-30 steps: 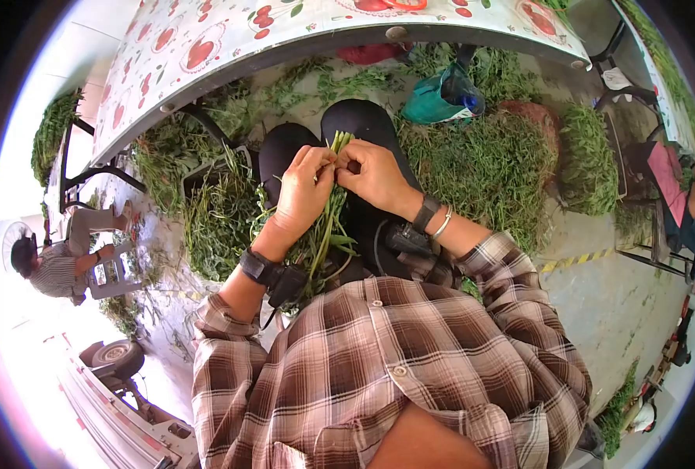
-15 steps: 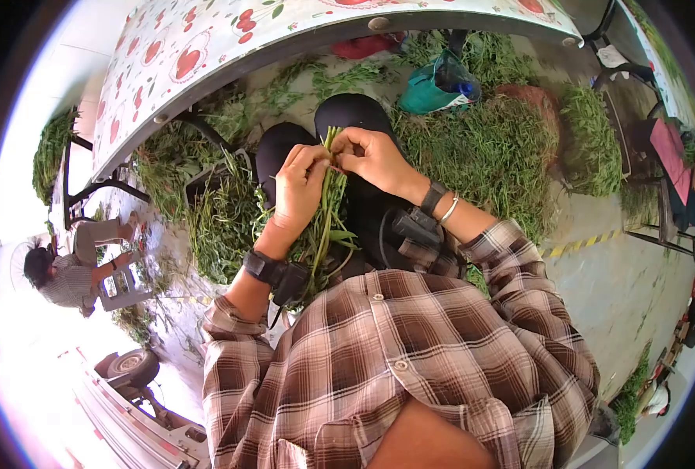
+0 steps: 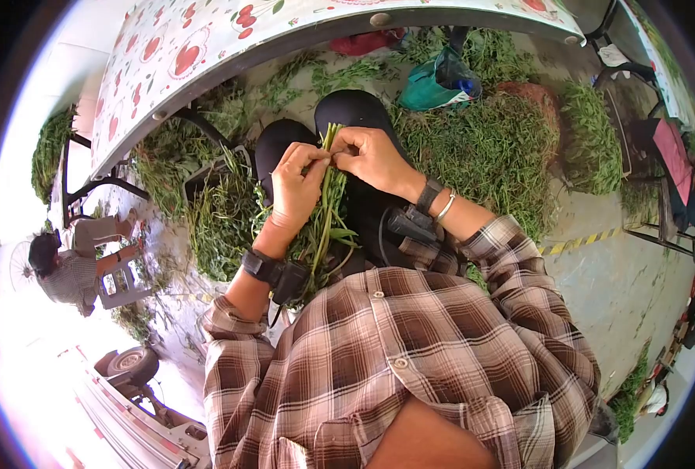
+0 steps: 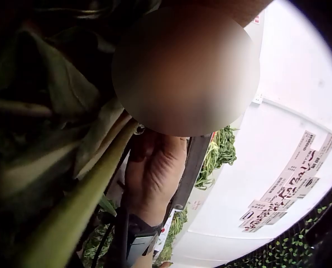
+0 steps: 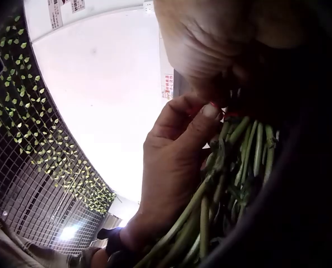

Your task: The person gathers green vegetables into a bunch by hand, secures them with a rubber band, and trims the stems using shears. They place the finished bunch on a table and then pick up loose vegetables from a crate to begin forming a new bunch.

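Over the lap, a bunch of leafy green stems (image 3: 330,205) stands with its cut ends pointing away from the body. My left hand (image 3: 295,186) grips it from the left, thumb and forefinger pinched near the top. From the other side my right hand (image 3: 375,162) pinches close to the left fingertips, its fingers curled. A thin red tie (image 5: 230,115) shows between the two hands at the stems in the right wrist view. One thick stem (image 4: 79,209) crosses the left wrist view, where a blurred oval hides much of the hands.
A cherry-patterned table (image 3: 230,35) lies ahead. Loose greens fill a crate (image 3: 222,215) at the left, and a large heap of greens (image 3: 480,156) lies at the right. A teal bag (image 3: 433,86) stands behind that heap. Another person (image 3: 70,270) sits at far left.
The head view has shifted slightly. My right fingers have straightened a little and moved up along the stems, while the left hand keeps its hold. The person at far left has shifted.
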{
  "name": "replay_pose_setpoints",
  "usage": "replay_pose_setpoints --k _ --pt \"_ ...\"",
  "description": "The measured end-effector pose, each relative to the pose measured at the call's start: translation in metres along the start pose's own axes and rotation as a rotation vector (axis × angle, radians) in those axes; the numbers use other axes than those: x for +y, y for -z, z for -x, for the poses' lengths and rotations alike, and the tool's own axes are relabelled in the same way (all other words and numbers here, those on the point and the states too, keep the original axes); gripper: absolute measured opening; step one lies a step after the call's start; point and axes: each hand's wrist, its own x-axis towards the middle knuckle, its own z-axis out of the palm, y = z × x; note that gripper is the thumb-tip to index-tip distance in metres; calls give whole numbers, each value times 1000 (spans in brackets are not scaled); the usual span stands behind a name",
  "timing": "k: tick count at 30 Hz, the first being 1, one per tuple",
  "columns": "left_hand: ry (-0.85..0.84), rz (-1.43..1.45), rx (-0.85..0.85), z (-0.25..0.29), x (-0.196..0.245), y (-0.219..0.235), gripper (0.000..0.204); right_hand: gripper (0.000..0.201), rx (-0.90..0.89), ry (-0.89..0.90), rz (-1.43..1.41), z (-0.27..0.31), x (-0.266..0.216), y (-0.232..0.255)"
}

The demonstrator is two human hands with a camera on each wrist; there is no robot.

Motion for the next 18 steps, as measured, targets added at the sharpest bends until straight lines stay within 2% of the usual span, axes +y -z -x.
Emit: replay_pose_setpoints --k 3,5,11,12,14,18 --pt "35 92 -38 2 -7 1 8 10 39 43 84 1 0 0" --pt "157 242 -73 2 -5 4 6 10 45 56 81 2 1 0" --pt "304 326 -28 3 -3 8 5 10 12 19 151 7 -2 5" --pt "307 327 -27 4 -5 8 5 10 3 17 196 7 -1 6" --pt "250 153 -53 5 -10 11 5 11 -1 24 200 9 2 6" --pt "217 94 -51 5 -11 13 5 11 0 13 226 9 0 6"
